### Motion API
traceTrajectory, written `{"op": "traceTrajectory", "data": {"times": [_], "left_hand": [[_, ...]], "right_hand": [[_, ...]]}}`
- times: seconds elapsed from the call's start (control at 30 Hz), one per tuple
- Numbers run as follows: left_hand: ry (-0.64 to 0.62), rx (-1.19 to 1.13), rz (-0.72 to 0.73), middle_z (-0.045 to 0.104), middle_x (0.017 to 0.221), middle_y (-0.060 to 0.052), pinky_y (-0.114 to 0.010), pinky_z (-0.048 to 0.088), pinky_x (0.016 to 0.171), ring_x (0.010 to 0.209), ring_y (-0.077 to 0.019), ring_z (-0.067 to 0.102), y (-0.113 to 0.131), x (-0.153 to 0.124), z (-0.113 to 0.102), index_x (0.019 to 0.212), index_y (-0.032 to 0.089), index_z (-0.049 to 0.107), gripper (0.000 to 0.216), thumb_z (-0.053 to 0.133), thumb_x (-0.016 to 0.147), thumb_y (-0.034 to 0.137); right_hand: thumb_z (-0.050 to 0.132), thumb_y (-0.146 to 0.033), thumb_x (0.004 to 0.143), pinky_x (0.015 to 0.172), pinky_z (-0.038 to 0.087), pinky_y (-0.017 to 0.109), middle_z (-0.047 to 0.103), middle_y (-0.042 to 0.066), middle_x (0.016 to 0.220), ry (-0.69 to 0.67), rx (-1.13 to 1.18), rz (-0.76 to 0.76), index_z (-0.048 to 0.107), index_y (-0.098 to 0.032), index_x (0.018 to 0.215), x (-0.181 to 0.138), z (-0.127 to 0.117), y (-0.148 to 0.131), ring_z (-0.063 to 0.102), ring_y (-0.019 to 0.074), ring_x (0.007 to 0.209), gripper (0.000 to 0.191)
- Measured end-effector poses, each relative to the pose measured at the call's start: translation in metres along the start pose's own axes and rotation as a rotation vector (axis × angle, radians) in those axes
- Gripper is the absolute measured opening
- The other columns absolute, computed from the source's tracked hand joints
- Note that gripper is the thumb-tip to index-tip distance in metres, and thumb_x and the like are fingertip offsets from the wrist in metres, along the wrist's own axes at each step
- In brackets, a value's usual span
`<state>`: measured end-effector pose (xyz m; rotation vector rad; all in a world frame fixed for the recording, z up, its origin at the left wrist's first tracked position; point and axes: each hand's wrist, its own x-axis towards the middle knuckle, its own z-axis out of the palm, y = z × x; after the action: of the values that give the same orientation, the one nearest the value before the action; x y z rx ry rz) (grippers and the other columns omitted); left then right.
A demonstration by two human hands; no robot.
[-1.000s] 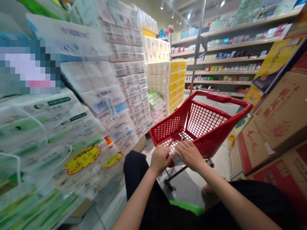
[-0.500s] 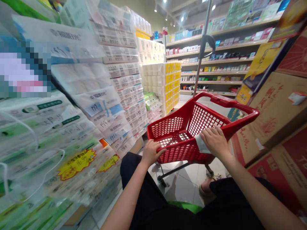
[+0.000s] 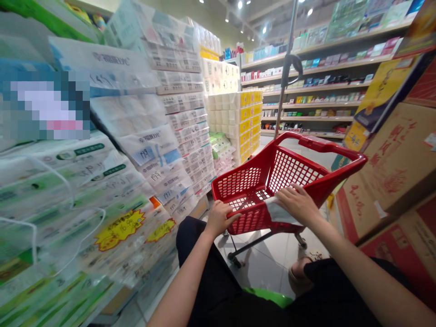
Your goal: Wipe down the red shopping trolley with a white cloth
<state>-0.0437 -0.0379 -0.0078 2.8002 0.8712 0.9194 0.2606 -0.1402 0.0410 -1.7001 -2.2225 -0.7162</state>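
A red plastic shopping cart (image 3: 293, 170) stands in front of me on the tiled floor, its basket tilted toward me. My left hand (image 3: 220, 219) is closed round the near left corner of the basket's rim. My right hand (image 3: 298, 203) lies flat on a pale grey cloth (image 3: 276, 212) and presses it against the near rim, fingers stretched out over it. My legs in black trousers show below, over a green seat (image 3: 269, 296).
Stacked packs of tissue and toilet paper (image 3: 143, 136) wall the left side. Brown and red cardboard boxes (image 3: 391, 177) crowd the right. Shelves of goods (image 3: 316, 86) run across the back. A metal pole (image 3: 285, 77) rises behind the cart.
My hands moved apart: the left stayed at the near left corner, the right carried the cloth along the rim to the right, then slid back a little toward the left.
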Motion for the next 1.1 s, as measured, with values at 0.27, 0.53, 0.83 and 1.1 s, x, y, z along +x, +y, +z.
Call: {"op": "traceTrajectory", "data": {"times": [0.27,0.53,0.83,1.1], "left_hand": [[0.042,-0.005,-0.027,0.056,0.067,0.000,-0.035,0.037,0.084,0.068,-0.0156,0.048,0.009,0.002,0.008,0.064,0.019,0.052,0.041,0.049,0.092,0.049],[0.038,-0.005,-0.046,0.055,0.067,0.000,-0.036,0.036,0.086,0.069,-0.0161,0.048,0.025,0.002,0.010,0.066,0.019,0.051,0.039,0.049,0.092,0.048],[0.029,-0.099,-0.035,0.056,0.090,-0.004,-0.040,0.039,0.087,0.084,-0.0214,0.052,0.039,-0.001,0.009,0.099,0.019,0.052,0.044,0.059,0.081,0.059],[0.060,-0.181,0.022,0.053,0.106,-0.010,-0.043,0.041,0.089,0.096,-0.0257,0.052,0.048,-0.013,0.022,0.114,0.017,0.043,0.064,0.057,0.078,0.068]], "right_hand": [[0.037,-0.039,0.097,0.104,0.025,0.043,0.063,0.007,0.107,0.043,-0.056,0.072,0.061,-0.025,0.108,-0.025,0.002,0.060,0.049,0.0241,0.107,0.030],[0.045,-0.031,0.096,0.081,0.033,0.032,0.065,0.005,0.092,0.020,0.014,-0.125,0.061,-0.021,0.097,-0.002,0.011,0.011,0.054,0.0183,0.087,0.019],[0.049,-0.029,0.094,0.071,0.031,0.031,0.061,0.003,0.083,0.014,0.096,-0.244,0.055,-0.020,0.086,0.027,0.023,-0.070,0.051,0.0169,0.078,0.014],[0.048,-0.036,0.095,0.074,0.032,0.033,0.063,0.004,0.089,0.025,0.201,-0.323,0.057,-0.019,0.093,0.026,0.031,-0.101,0.051,0.0176,0.082,0.019]]}}
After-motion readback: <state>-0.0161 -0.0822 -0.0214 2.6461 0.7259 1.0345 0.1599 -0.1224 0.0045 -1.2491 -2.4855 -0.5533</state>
